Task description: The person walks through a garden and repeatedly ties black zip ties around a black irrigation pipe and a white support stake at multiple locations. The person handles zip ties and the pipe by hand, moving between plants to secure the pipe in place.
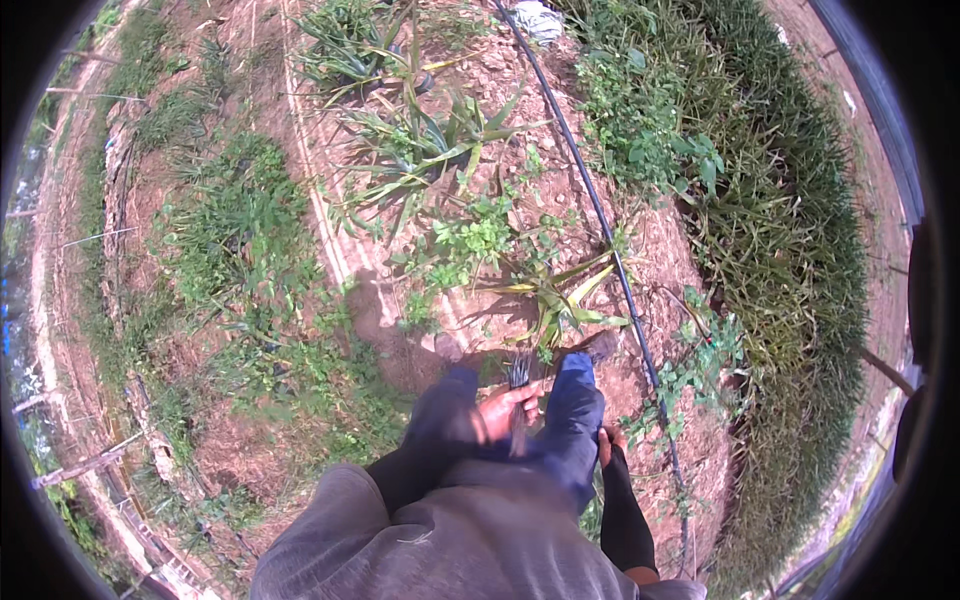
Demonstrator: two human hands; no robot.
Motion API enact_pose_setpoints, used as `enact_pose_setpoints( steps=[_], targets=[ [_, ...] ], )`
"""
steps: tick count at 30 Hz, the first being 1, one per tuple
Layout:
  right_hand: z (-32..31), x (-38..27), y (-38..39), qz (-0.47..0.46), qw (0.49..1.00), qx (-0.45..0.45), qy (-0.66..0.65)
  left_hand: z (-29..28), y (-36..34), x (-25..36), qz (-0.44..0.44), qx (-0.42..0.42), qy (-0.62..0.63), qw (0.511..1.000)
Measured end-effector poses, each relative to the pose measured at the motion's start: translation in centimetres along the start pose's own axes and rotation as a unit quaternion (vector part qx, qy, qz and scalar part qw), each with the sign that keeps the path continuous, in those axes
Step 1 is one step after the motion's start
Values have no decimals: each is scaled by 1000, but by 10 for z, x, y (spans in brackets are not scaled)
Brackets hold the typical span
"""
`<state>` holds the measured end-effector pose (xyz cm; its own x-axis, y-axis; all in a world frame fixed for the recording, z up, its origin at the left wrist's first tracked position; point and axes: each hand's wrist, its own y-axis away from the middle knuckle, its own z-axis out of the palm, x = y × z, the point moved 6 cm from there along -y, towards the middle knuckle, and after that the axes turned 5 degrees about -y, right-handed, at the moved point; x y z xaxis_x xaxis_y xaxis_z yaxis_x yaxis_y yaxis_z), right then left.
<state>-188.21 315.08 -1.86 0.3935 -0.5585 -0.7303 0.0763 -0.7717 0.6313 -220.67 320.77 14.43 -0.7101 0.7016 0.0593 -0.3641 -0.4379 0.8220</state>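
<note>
Left hand (500, 412) pinching long dark thing (518, 374). Spiky plant (556, 302) ahead of grip, black hose (608, 236) to right. Right hand (613, 438) right of grip; can't tell if holding.

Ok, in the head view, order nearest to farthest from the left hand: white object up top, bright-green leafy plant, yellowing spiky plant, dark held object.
1. Dark held object: in the left hand.
2. Yellowing spiky plant: ahead, slightly right.
3. Bright-green leafy plant: farther ahead, slightly left.
4. White object: top edge.
</note>
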Motion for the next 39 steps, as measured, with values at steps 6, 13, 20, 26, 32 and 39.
enact_pose_setpoints(
  steps=[6, 13, 20, 26, 32, 39],
  targets=[
    [74, -80, 61, 78, 993, -85, -3, -100, 105, 55, 133, -77, 80, 985],
    [198, -193, 77, -138, 950, -152, 234, -304, 254, 88, 294, -2, 298, 908],
    [398, -379, 92, -271, 873, -174, 366, -393, 361, 79, 376, 78, 313, 868],
    [565, -483, 209, -218, 854, -448, 150, -338, 407, 118, 377, 93, 163, 907],
    [636, -558, 227, -248, 826, -501, 76, -347, 425, 179, 429, 147, -21, 891],
    [668, -616, 179, -116, 818, -527, -198, -332, 438, 289, 408, 145, -122, 893]
  ],
)
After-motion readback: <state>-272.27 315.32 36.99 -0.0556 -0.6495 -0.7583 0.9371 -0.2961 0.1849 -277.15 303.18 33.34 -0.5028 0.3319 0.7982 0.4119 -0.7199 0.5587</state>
